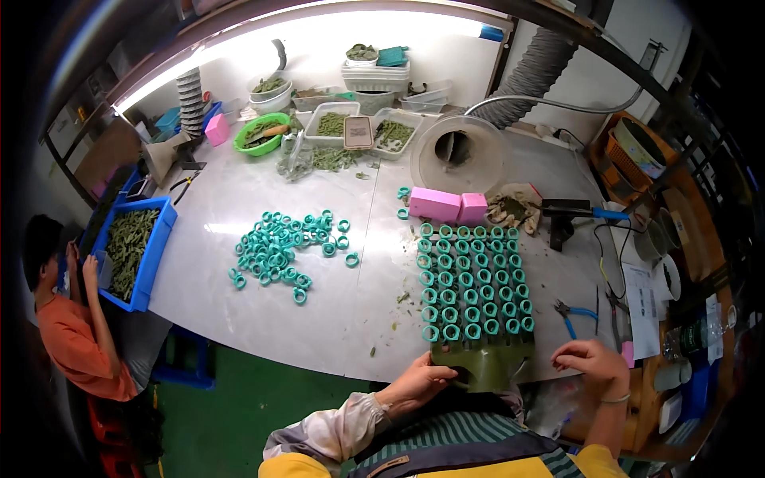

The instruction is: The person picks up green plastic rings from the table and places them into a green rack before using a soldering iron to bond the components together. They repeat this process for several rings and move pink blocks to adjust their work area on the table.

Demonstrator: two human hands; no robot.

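Observation:
At the table's front edge my left hand (418, 381) is closed on the near left corner of an olive-green sheet (488, 366), its thumb lying along the edge. Behind the sheet, and joined or touching it, stands a block of teal rings (470, 280) in several even rows, with dark material between them. My right hand (594, 365) hovers to the right of the sheet, fingers loosely bent and apart, nothing visible in it. A loose heap of teal rings (279, 247) lies on the table to the left.
Pink blocks (434, 205), a stained glove (511, 209) and a clear funnel-shaped hood (458, 155) stand behind the rows. Blue-handled pliers (567, 319) lie right. Tubs of green pieces (333, 123) line the back. A person in orange (80, 338) works beside a blue crate (151, 263).

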